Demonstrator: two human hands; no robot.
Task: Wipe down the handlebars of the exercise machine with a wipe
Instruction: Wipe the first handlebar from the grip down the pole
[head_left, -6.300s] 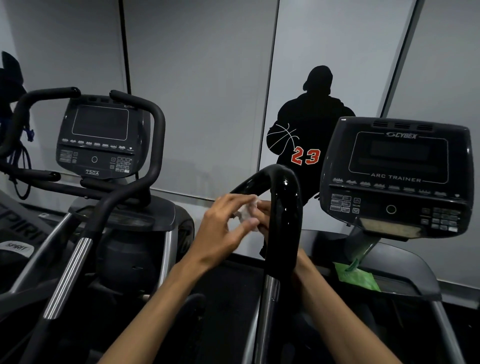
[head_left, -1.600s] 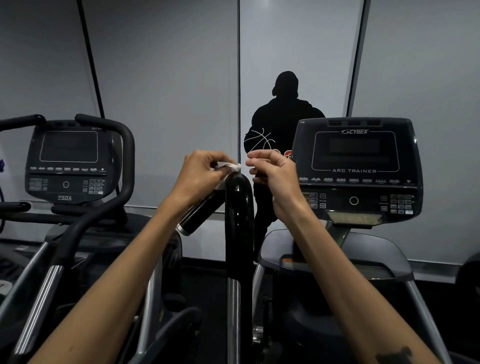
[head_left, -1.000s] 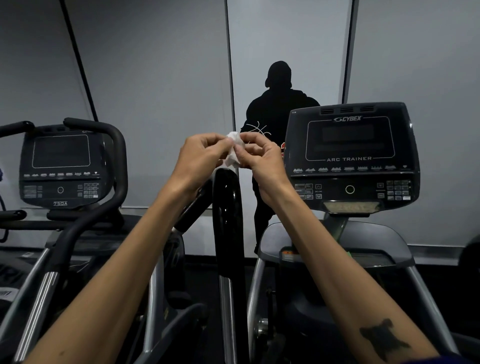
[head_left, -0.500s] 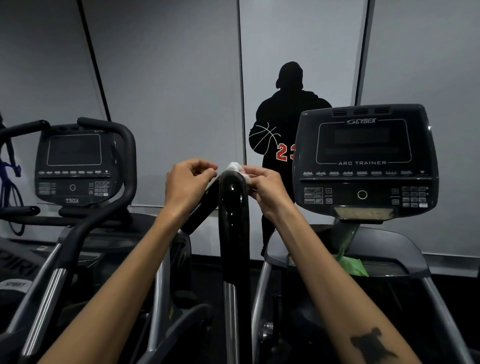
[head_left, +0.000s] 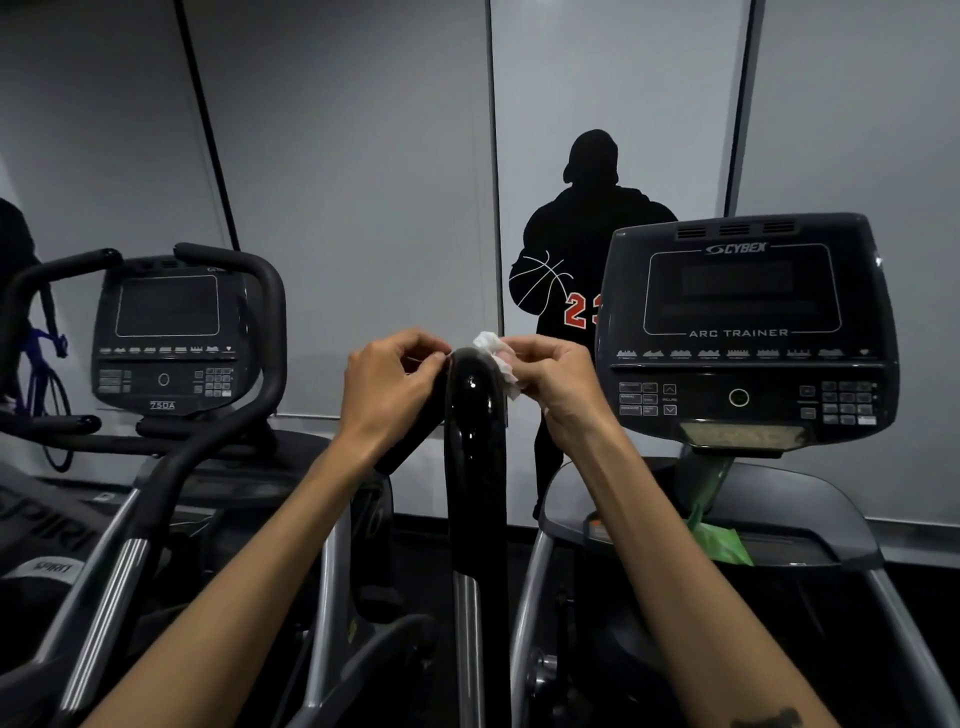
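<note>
A glossy black handlebar (head_left: 475, 447) rises in the middle and bends over at its top. A crumpled white wipe (head_left: 497, 358) lies draped over that bend, mostly on the right side. My right hand (head_left: 556, 379) pinches the wipe just right of the bar. My left hand (head_left: 392, 384) is on the bar's left side with fingers curled at the top of the bend; whether it pinches an end of the wipe there I cannot tell.
The Cybex Arc Trainer console (head_left: 748, 332) stands at right, with a green packet (head_left: 719, 543) on the deck below it. A second machine with console (head_left: 166, 338) and curved handlebar (head_left: 260, 322) stands at left. A grey wall is behind.
The wipe went from held above the bar between both hands to draped over the top of the bend. Both hands have come down to either side of the bar.
</note>
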